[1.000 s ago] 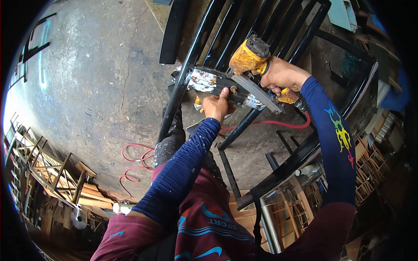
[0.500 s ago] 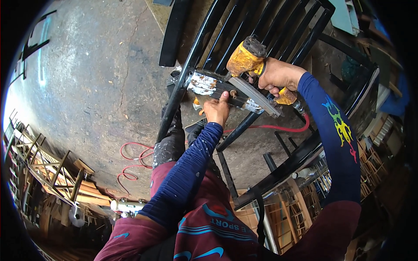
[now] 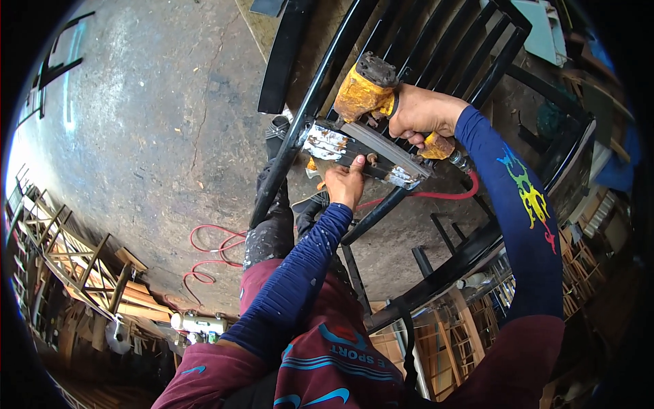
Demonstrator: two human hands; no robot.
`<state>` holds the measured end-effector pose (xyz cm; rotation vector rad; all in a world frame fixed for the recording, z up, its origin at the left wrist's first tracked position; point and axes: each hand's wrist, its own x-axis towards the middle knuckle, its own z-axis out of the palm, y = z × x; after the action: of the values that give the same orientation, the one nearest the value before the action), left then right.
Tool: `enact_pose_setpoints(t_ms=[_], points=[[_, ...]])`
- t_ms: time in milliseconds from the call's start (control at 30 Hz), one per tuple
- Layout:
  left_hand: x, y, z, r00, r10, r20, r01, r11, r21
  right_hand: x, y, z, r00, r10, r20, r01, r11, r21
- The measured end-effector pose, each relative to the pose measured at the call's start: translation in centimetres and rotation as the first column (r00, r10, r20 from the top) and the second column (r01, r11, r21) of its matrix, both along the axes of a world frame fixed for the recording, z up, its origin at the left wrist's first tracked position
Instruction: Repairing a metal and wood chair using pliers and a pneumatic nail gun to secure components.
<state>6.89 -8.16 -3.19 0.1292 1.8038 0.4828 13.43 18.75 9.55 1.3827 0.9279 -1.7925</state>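
My right hand (image 3: 426, 112) is wrapped round the grip of a worn yellow air nail gun (image 3: 361, 94). The gun's long grey magazine (image 3: 388, 148) slants along the far edge of a short dark board (image 3: 361, 150) patched with white paint. My left hand (image 3: 345, 184) grips the near edge of that board, thumb on top and the other fingers mostly hidden below. The board lies across a black slatted frame (image 3: 330, 68), between its left rail and a leg. The gun's nose is close to the board's left end; I cannot tell whether it touches.
A red air hose (image 3: 449, 195) runs from the gun's grip, and loops of red hose (image 3: 203, 275) lie on the concrete floor (image 3: 157, 150). Another black frame (image 3: 436, 279) stands at the right. Wooden pieces (image 3: 136, 300) are stacked at the lower left.
My right hand has moved the nail gun left along the board, toward the left rail. The view has shifted slightly. My left hand keeps its hold on the board.
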Motion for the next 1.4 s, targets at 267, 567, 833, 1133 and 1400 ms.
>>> enact_pose_setpoints(t_ms=[267, 567, 833, 1133, 1400], points=[[-0.4, 0.9, 1.3, 0.999, -0.028, -0.046, 0.028, 1.0, -0.011, -0.5, 0.9, -0.4, 0.999, 0.041, 0.025, -0.04, 0.998, -0.049], [-0.8, 0.7, 0.5, 0.999, -0.015, 0.031, 0.014, 1.0, 0.016, 0.6, -0.4, 0.6, 0.998, 0.027, 0.05, -0.029, 0.999, 0.044], [-0.7, 0.3, 0.1, 0.999, -0.049, -0.007, 0.05, 0.997, 0.065, 3.2, -0.3, -0.7, 0.995, -0.099, 0.018, 0.101, 0.991, -0.089], [-1.4, 2.0, 2.4, 0.977, -0.205, -0.05, 0.205, 0.979, -0.009, 4.4, 1.2, -0.5, 0.998, -0.055, -0.025, 0.049, 0.981, -0.19], [-0.9, 1.4, 1.7, 0.996, -0.073, -0.055, 0.077, 0.994, 0.074, 4.0, 0.2, -1.0, 1.0, 0.01, -0.003, -0.01, 0.998, -0.062]])
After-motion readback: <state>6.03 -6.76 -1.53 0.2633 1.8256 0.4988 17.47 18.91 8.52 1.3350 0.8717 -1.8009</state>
